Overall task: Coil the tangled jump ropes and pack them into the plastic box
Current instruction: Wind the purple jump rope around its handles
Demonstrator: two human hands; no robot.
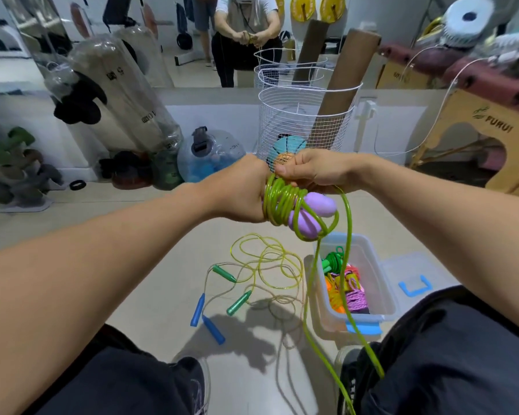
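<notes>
My left hand (240,193) grips a coil of green jump rope (282,202) together with its two purple handles (315,214). My right hand (309,172) pinches the rope at the top of the coil. The loose end of the green rope hangs down past the plastic box (372,274) to between my legs. The box stands on the floor at the right and holds several coiled ropes in green, orange and pink. Two more tangled ropes lie on the floor: one yellow-green with green handles (237,304), one clear with blue handles (206,319).
The box lid (414,283) with a blue latch lies right of the box. A white wire basket (306,121) with cardboard tubes stands ahead. Punching bags and a water jug sit at the left, a wooden bench (486,130) at the right. A mirror lines the wall.
</notes>
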